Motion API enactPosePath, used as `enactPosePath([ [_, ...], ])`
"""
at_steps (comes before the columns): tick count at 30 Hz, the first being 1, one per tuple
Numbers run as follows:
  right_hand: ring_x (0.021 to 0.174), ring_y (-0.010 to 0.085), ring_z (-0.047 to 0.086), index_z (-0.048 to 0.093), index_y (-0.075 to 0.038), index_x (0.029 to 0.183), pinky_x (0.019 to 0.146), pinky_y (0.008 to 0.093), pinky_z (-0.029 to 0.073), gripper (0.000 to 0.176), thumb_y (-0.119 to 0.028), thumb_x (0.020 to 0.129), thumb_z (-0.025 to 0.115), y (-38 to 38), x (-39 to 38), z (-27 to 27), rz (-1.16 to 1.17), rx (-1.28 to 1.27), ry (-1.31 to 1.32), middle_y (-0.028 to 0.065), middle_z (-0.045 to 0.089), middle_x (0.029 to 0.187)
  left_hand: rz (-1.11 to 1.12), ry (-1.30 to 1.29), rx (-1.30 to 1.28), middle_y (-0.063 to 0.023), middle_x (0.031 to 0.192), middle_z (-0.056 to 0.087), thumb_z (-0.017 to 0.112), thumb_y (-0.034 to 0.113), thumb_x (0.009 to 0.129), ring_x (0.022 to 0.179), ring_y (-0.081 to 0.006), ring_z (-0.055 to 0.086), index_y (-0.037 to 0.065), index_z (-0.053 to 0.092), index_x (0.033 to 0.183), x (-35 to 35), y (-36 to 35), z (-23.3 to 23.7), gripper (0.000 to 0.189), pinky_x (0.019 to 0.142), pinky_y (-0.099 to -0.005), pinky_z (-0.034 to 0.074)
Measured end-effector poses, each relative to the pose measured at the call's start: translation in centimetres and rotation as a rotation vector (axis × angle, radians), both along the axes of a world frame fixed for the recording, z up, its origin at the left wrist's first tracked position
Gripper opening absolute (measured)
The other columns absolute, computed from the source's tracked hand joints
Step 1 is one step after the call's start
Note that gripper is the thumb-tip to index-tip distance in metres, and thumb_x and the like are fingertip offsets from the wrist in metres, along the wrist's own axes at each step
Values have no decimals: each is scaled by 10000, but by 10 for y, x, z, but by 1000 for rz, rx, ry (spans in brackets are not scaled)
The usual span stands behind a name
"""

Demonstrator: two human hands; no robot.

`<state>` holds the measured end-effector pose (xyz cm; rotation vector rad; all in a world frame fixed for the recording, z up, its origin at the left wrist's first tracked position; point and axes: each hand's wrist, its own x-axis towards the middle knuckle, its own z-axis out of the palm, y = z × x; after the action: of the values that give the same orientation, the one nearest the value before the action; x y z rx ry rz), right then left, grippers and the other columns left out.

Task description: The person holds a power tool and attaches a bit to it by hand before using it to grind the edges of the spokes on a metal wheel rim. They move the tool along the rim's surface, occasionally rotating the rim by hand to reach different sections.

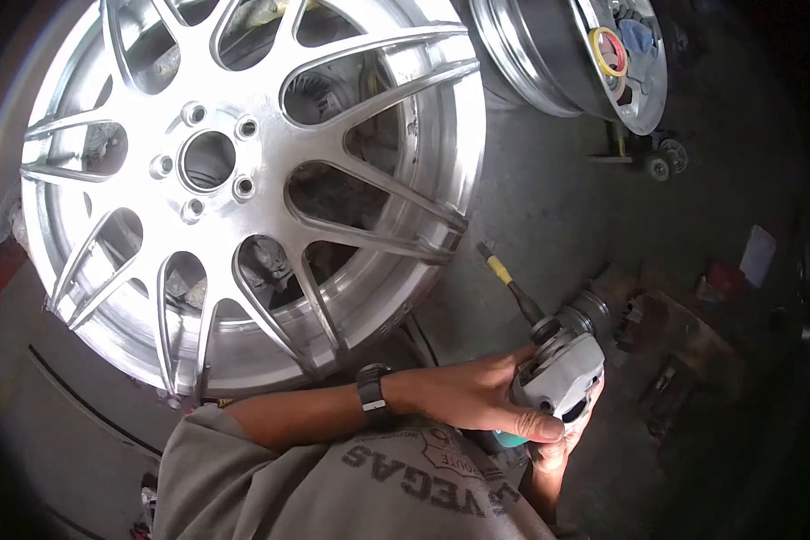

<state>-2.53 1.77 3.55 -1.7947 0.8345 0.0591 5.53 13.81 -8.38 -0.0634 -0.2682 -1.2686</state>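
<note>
Grinder (567, 364) sits near right, clear of the alloy wheel (243, 180); our left hand (477, 396) clasps its head, our right hand (553, 445) grips its body. A bumped switch could spin it against our fingers

1. Grey concrete floor (549, 207), dim toward the right edge.
2. Polished alloy wheel (243, 180) at left.
3. Second rim (531, 63) at top.
4. Rusty brown metal parts (684, 333), perhaps brackets, at right.
5. White scrap (758, 255) near them.
</note>
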Motion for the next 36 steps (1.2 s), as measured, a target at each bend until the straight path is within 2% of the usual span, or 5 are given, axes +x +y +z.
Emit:
enactPosePath([
  [14,1176,271,552,322,36,1447,1007,427,454,1054,-458,677,846,-85,-33,-44,404,261,-180,171,521,1309,174,-289,440,-269,1406,487,782,553,823,1352,-314,459,-131,246,1461,-28,-14,11,1078,1120,-375,374],
  [24,1236,309,529,379,27,1447,1024,446,452,953,-504,771,789,-138,-22,-77,511,-130,-42,190,485,1351,332,-354,732,-190,1329,549,809,456,839,1247,-231,515,-79,369,1403,-41,-59,9,893,1060,-361,421],
  [30,1293,323,490,348,23,1473,1058,460,423,914,-600,876,650,-162,-25,-110,512,-173,-31,193,472,1381,368,-661,1047,-337,1474,393,767,534,831,1405,-364,404,-139,211,1497,-29,-72,17,1099,1154,-412,334],
  [32,1299,318,485,321,-5,1497,1060,464,423,897,-629,910,587,-162,-16,-127,317,-63,-201,185,469,1389,720,-743,1153,-340,1415,440,758,559,821,1346,-414,453,-132,325,1439,-28,-85,15,1024,1116,-440,372],
  [36,1295,305,495,302,-35,1515,1055,462,433,826,-613,964,516,-153,33,-111,292,575,-407,192,451,1423,675,-775,1143,-304,1336,500,746,590,817,1260,-428,511,-109,406,1374,1,-84,38,956,1066,-452,406],
])
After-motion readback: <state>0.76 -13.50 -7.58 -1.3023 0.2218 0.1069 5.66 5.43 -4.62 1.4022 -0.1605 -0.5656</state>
